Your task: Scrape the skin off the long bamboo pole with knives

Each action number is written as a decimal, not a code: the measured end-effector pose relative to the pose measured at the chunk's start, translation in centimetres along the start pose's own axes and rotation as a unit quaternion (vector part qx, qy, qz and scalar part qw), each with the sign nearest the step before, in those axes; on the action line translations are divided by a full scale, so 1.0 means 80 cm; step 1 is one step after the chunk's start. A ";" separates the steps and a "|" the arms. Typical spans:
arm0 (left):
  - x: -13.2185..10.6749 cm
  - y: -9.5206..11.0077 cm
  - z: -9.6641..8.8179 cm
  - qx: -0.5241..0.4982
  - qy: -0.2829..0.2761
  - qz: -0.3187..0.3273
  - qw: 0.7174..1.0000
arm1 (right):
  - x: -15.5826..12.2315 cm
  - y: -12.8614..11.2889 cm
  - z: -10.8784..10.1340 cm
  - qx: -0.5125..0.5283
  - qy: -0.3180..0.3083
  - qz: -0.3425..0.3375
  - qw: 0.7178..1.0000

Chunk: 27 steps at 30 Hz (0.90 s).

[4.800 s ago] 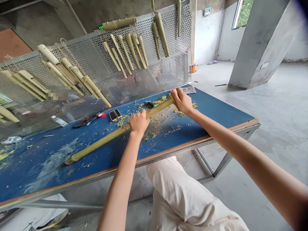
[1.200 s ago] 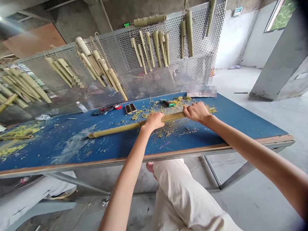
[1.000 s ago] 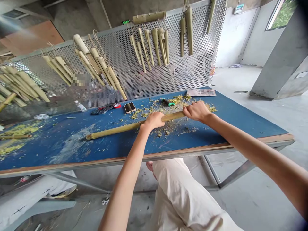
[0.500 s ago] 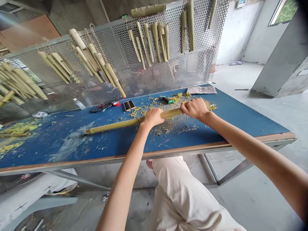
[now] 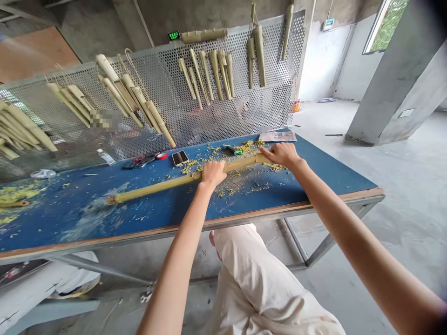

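Note:
A long yellow-green bamboo pole (image 5: 157, 187) lies slantwise over the blue-topped table, its far-left end close to the tabletop. My left hand (image 5: 213, 174) is closed around it near the middle, just right of a raised node. Towards the right end, my right hand (image 5: 282, 154) grips the pole from above with the thumb stretched along it; that end is hidden by the hand. Pale shavings (image 5: 226, 190) are scattered beneath and behind the pole. Beyond it, a tool with a green and black handle (image 5: 233, 150) lies among more shavings.
The blue table (image 5: 335, 174) has a phone (image 5: 179, 158), red tape roll (image 5: 161, 156), plastic bottle (image 5: 105, 157) and folded paper (image 5: 277, 136) along its back. Behind stands a perforated metal panel (image 5: 195, 123) hung with bamboo pieces (image 5: 218, 74). Another bamboo piece (image 5: 14, 204) lies far left.
The view has shifted rightward. My right hand has slid towards the pole's right end, which showed past it before. The pole has moved slightly left, with my left hand still around it.

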<state>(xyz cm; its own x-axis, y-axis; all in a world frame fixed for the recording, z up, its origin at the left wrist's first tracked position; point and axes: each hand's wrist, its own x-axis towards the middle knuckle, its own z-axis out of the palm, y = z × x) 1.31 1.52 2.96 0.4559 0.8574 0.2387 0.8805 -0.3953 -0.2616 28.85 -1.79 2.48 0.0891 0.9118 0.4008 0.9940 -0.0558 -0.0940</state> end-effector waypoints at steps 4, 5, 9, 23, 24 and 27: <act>-0.001 -0.002 0.000 -0.009 0.010 0.004 1.000 | -0.003 -0.007 0.001 -0.014 0.067 -0.068 0.995; -0.001 -0.002 0.001 -0.011 0.014 0.006 1.000 | -0.004 -0.010 0.001 -0.016 0.078 -0.083 0.993; -0.002 -0.004 0.004 -0.014 0.009 0.027 1.000 | -0.006 -0.020 0.003 -0.028 0.060 -0.117 0.991; -0.005 -0.008 0.000 -0.029 0.009 0.040 0.999 | -0.008 -0.009 -0.005 -0.017 0.046 -0.143 0.988; -0.005 -0.008 0.000 -0.031 0.010 0.039 0.999 | -0.007 -0.008 -0.004 -0.017 0.040 -0.150 0.988; -0.006 -0.010 -0.002 -0.037 0.022 0.029 0.999 | -0.006 -0.002 -0.005 -0.005 0.067 -0.138 0.988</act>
<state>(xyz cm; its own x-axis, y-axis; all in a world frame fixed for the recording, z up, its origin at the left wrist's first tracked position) 0.44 1.36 3.21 0.5097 0.8182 0.2661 0.8592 -0.4681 -0.2065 28.63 -2.38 2.65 -0.1781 0.8315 0.5262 0.9823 0.1821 0.0446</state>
